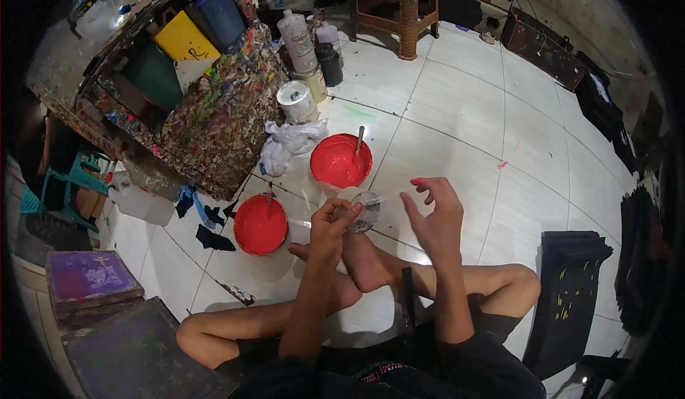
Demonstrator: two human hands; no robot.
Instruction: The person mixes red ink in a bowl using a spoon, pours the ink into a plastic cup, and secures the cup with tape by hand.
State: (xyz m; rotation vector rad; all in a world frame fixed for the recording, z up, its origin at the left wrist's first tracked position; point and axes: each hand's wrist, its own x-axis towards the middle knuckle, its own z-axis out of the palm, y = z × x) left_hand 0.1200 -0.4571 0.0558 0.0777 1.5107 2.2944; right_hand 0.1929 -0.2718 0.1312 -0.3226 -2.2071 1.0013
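We counted two hands at the centre of the frame, with one clear roll (pixel 367 215) located at the left one. The left hand (pixel 332 219) pinched the roll's edge between thumb and fingers. The right hand (pixel 438 213) was positioned right of the roll, thumb parted from bent fingers; we could not tell whether its fingertips gripped anything. Left of centre, we counted two bowls of red paint, one upper bowl (pixel 312 162) and one lower bowl (pixel 251 253), and one stool (pixel 407 32) at top centre.
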